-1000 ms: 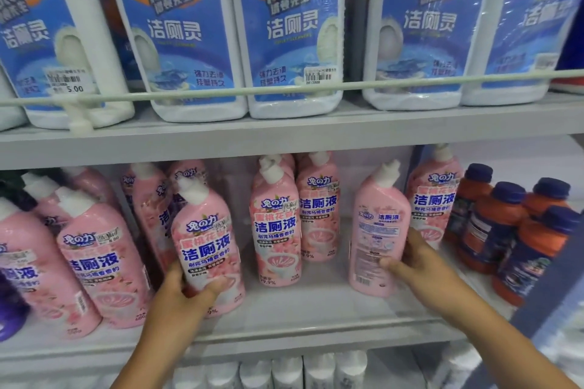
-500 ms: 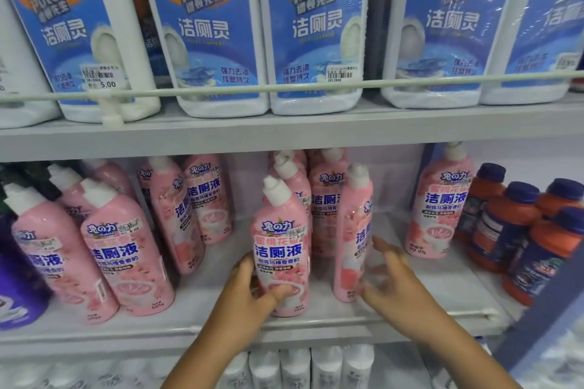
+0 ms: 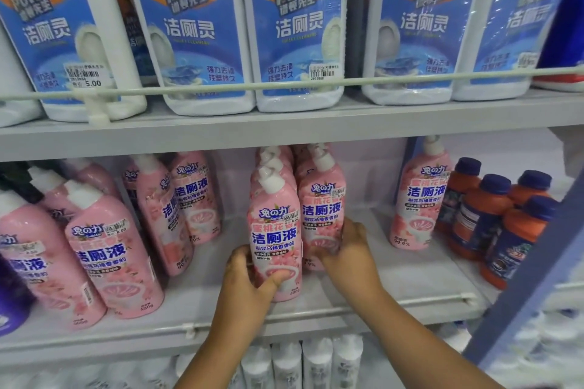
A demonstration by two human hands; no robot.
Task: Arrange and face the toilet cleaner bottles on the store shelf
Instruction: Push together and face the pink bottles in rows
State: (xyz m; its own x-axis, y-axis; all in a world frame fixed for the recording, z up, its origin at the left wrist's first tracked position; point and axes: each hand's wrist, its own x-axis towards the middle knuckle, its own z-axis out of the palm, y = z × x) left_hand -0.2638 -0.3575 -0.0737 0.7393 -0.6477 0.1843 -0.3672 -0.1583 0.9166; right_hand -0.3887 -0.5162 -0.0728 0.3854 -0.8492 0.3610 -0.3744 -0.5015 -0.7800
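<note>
Two pink toilet cleaner bottles with white caps stand side by side at the middle of the lower shelf (image 3: 420,287), labels facing me. My left hand (image 3: 249,278) grips the base of the front bottle (image 3: 274,230). My right hand (image 3: 347,249) is wrapped around the lower part of the second bottle (image 3: 320,208), just right of and slightly behind the first. More pink bottles are lined up behind these two. Several other pink bottles (image 3: 107,256) lean at the left, and one (image 3: 417,199) stands apart at the right.
Large blue-and-white Mr Puton jugs (image 3: 297,28) fill the upper shelf behind a thin rail (image 3: 347,81). Orange bottles with blue caps (image 3: 483,215) stand at the lower shelf's right end. A purple bottle (image 3: 9,297) shows at the far left. White bottles (image 3: 303,363) sit below.
Both hands brought their pink bottles together at the shelf's middle. The right-hand bottle turned from side-on to label facing front and was pushed back beside the left-hand one.
</note>
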